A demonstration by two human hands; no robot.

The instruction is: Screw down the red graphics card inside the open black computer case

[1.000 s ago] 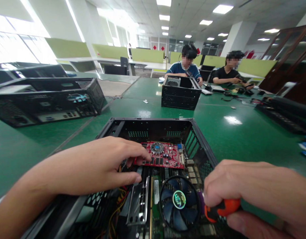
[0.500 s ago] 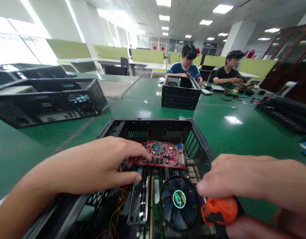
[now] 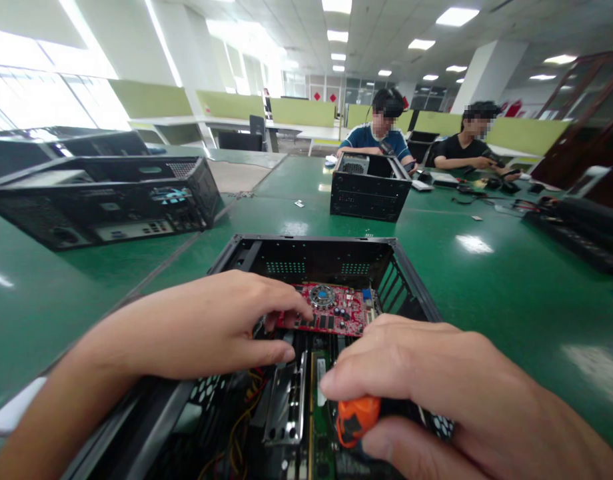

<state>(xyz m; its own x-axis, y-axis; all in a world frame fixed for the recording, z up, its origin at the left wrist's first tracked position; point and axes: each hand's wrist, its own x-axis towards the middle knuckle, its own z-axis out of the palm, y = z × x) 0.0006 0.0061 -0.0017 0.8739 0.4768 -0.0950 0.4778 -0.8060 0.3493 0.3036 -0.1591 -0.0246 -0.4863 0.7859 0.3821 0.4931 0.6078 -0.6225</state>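
An open black computer case [image 3: 316, 239] lies before me. Inside it, near the far wall, is a red graphics card [image 3: 349, 313] with a small round fan. My left hand [image 3: 241, 320] is open over the card's left end, fingertips at the card and thumb apart from them. Whether the fingertips touch it is hard to tell. My right hand [image 3: 426, 387] is closed on what looks like an orange-and-black screwdriver [image 3: 359, 417], of which only the handle end shows. It is above the CPU fan, hiding it. Between the hands are a silver metal bracket [image 3: 286, 403] and a memory stick [image 3: 320, 383].
Another black case [image 3: 131, 207] stands at the left on the green table [image 3: 266, 220]. A third case [image 3: 369, 193] is ahead, with a person [image 3: 374, 137] behind it. A second person [image 3: 461, 147] sits to the right, near cables and parts. A black keyboard-like object [image 3: 576, 237] lies at right.
My right hand has moved left with the screwdriver, from beside the CPU fan to over it. My left hand stays at the graphics card. The view has shifted slightly.
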